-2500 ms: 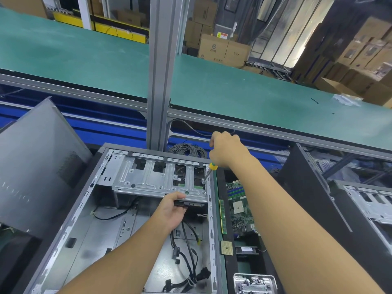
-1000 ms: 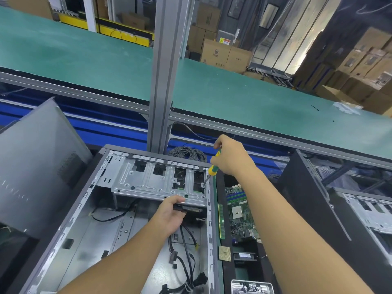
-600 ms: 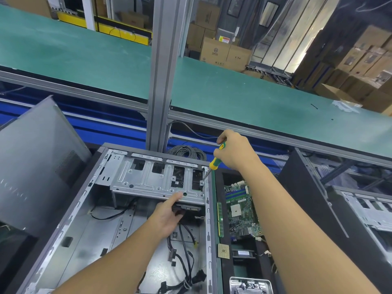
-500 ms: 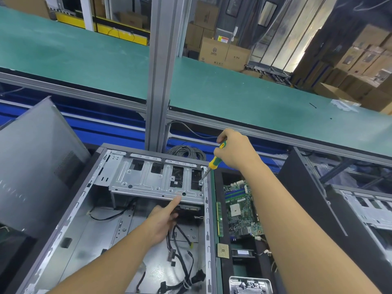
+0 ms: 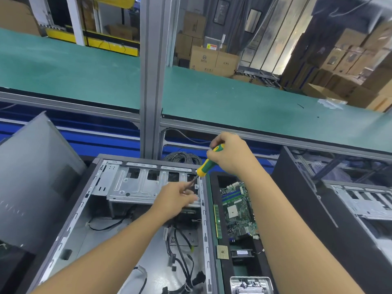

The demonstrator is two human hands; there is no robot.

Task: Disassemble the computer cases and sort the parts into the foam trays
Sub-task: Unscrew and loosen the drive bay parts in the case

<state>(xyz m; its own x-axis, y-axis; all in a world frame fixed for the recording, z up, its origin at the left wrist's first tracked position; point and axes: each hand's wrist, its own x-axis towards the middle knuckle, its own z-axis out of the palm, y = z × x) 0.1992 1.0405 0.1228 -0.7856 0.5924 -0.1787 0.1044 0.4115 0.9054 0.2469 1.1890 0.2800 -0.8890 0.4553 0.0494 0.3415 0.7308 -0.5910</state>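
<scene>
1. The left hand (image 5: 177,200) had left the front lip of the silver perforated metal drive cage (image 5: 131,186), where it lay half a second before. It had risen to the right, to the dark shaft of the green-and-yellow-handled screwdriver (image 5: 206,165). Its fingers were blurred at the shaft's tip, so whether its grip was closed on anything could not be told.
2. Nearest, a black foam tray (image 5: 224,276) lay just right of the open grey metal computer case (image 5: 84,242). It held a silver finned metal part (image 5: 250,285) at the bottom edge, a small gold square chip (image 5: 222,252) and, further up, a green circuit board (image 5: 238,213).
3. The case lay on its side with its open face up. Loose black cables (image 5: 182,249) trailed over its floor, and the drive cage sat across its far end.
4. The right hand (image 5: 231,158) had its grip clamped round the top of the screwdriver's handle. The tool tilted down and left toward the cage's right end.
5. A flat grey metal side panel (image 5: 36,177) leaned at the case's left. A second, black-walled computer case (image 5: 297,198) stood right of the tray.
6. A coil of grey cable (image 5: 183,159) lay just behind the open case.
7. Beyond ran the green belt surface (image 5: 244,98), crossed by an upright aluminium post (image 5: 152,81).
8. Farthest back stood stacked brown cardboard boxes (image 5: 214,60).
</scene>
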